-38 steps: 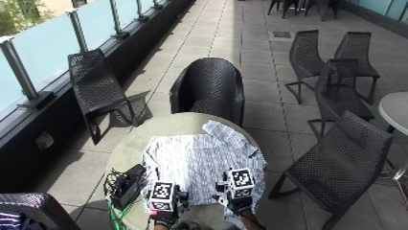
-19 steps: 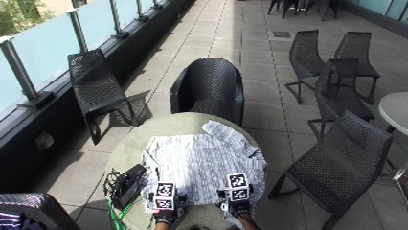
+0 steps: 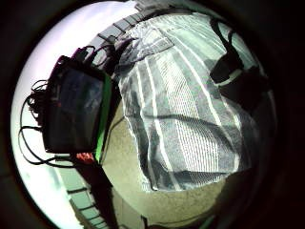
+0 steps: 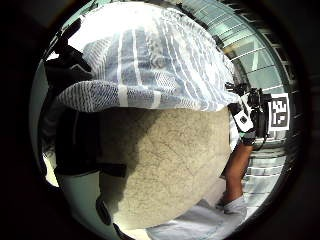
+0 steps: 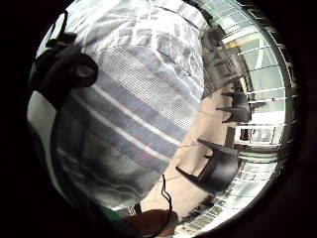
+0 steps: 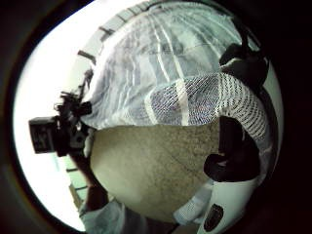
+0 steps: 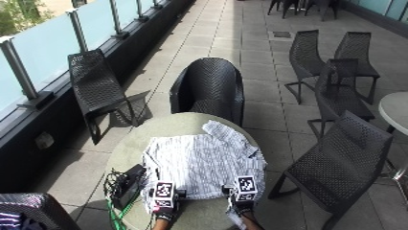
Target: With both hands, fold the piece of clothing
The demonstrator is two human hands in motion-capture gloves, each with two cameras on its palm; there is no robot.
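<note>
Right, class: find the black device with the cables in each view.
Outside view: black device on the round table, beside the striped shirt, on the left hand's side.
Left little finger side: fills the table edge beside the shirt.
Left thumb side: not seen.
Right little finger side: not seen.
Right thumb side: not seen.
Shared landmark: the shirt's near hem.

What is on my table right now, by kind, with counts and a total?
Shirt: 1, striped, spread flat on the round table
Black box with cables: 1, beside the shirt at the table's left edge
Gloved hands at the shirt's near hem: 2, left hand and right hand
Total: 4
</note>
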